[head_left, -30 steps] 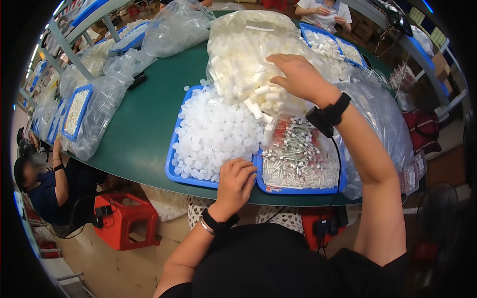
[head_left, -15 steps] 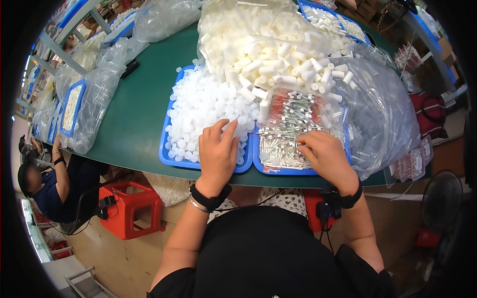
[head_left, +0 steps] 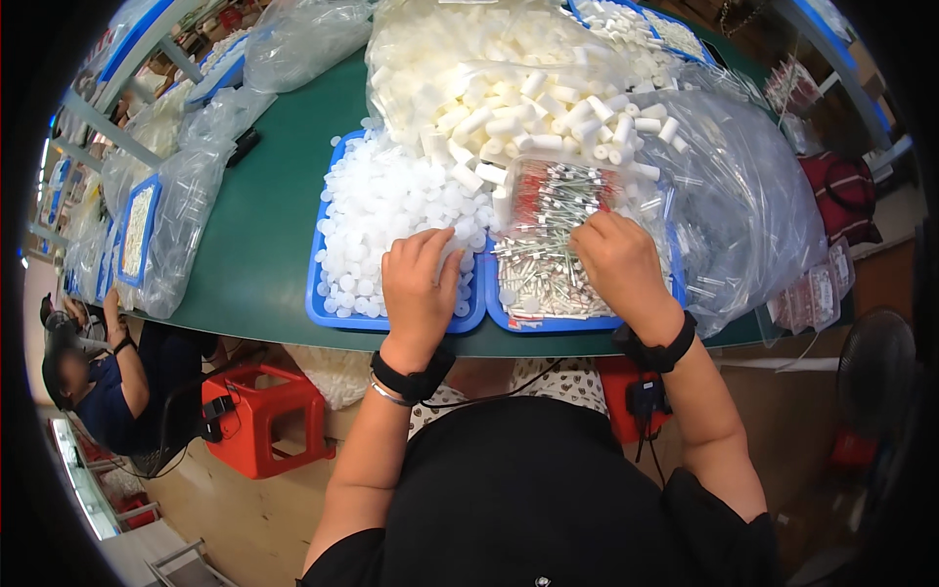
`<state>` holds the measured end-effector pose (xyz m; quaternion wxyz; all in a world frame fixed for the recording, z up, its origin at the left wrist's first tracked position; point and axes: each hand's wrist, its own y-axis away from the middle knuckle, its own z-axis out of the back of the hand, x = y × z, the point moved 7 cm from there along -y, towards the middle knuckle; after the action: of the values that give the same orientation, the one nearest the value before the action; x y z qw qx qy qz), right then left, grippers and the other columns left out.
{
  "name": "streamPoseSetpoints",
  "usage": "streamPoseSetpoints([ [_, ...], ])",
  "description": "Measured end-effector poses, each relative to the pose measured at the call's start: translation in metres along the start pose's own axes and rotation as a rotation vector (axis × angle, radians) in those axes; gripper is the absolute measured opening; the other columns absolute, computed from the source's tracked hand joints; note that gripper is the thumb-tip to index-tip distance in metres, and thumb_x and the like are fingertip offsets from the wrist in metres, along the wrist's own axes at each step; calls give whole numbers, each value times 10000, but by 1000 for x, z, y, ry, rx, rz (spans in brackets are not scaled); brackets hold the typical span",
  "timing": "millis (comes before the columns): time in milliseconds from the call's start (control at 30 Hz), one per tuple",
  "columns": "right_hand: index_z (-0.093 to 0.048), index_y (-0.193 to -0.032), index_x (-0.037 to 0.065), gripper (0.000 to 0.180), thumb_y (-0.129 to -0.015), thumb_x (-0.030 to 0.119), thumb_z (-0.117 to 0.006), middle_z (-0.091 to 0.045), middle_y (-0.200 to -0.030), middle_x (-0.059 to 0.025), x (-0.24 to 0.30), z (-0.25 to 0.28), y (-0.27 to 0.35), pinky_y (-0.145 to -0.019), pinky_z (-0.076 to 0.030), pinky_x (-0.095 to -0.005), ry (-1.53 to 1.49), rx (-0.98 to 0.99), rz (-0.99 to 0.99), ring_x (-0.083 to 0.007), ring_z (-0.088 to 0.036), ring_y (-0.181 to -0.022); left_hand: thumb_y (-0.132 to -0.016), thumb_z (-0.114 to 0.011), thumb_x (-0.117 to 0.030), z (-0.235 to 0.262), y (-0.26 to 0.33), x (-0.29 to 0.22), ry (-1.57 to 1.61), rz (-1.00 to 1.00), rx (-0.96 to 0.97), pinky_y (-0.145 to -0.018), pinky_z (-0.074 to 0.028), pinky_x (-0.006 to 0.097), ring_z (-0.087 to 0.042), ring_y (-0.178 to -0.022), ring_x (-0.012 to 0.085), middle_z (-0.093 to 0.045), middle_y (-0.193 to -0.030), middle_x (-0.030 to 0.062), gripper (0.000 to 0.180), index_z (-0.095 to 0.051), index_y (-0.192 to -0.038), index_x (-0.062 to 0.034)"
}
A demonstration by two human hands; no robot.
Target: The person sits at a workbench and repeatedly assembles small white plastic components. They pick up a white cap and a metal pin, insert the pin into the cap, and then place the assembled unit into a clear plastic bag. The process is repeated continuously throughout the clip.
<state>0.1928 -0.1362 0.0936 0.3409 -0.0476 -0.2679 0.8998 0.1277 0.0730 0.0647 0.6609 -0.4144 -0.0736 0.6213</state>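
Note:
My left hand (head_left: pixel 421 289) is over the heap of small translucent white plastic discs (head_left: pixel 377 210) in the left blue tray (head_left: pixel 315 303). Its fingers are bent and drawn together toward the thumb; whatever they hold is hidden. My right hand (head_left: pixel 622 262) reaches over the right blue tray (head_left: pixel 567 323), its fingertips pinched at the near right side of a clear plastic box (head_left: pixel 618 186). That box holds thin metal pins (head_left: pixel 567 207) with white and red ends. Small white-and-metal pieces (head_left: pixel 543 284) lie loose below it. What the right fingertips grip is too small to tell.
A big clear bag (head_left: pixel 469 59) spills white foam cylinders (head_left: pixel 577 122) behind the trays. Crumpled clear bags (head_left: pixel 743 215) lie at the right. To the left are the green tabletop (head_left: pixel 254 215), a red stool (head_left: pixel 264 421) and a seated person (head_left: pixel 108 382).
My right hand has moved forward from the loose pieces to the clear box's edge. My left hand's fingers have drawn closer together over the discs. The view has shifted slightly.

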Motion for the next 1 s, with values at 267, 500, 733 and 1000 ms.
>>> streamPoseSetpoints([
  [267, -590, -761, 54, 84, -690, 10, -588, -563, -781, -73, -8, -4, 7, -691, -438, -336, 222, 116, 34, -231, -571, -799, -906, -626, -44, 5, 8, 0, 738, 525, 121, -778, -432, 235, -564, -864, 93, -624, -958, 16, 261, -642, -1164, -7],
  [500, -582, -785, 54, 74, -721, 18, -591, -574, -761, -83, -10, 3, 6, -666, -437, -360, 117, 62, 12, -247, -581, -749, -994, -559, -178, -35, 53, -20, 1625, 1001, 317, -758, -486, 237, -605, -865, 97, -652, -1051, 68, 301, -586, -1221, 19],
  [733, -617, -872, 50, 31, -860, 67, -641, -651, -781, -102, -5, 26, 3, -657, -461, -386, -192, -61, -139, -285, -620, -716, -1002, -545, -228, -51, 64, -39, 1804, 1116, 442, -822, -522, 271, -616, -909, 133, -647, -1059, 91, 352, -553, -1250, 22],
  [1000, -631, -868, 41, 66, -836, 60, -685, -644, -726, -107, 33, 10, 12, -605, -451, -391, -513, 80, -236, -304, -602, -648, -1013, -530, -184, -44, 46, -52, 1695, 959, 511, -809, -486, 236, -567, -872, 78, -628, -1035, 58, 413, -471, -1396, -40],
])
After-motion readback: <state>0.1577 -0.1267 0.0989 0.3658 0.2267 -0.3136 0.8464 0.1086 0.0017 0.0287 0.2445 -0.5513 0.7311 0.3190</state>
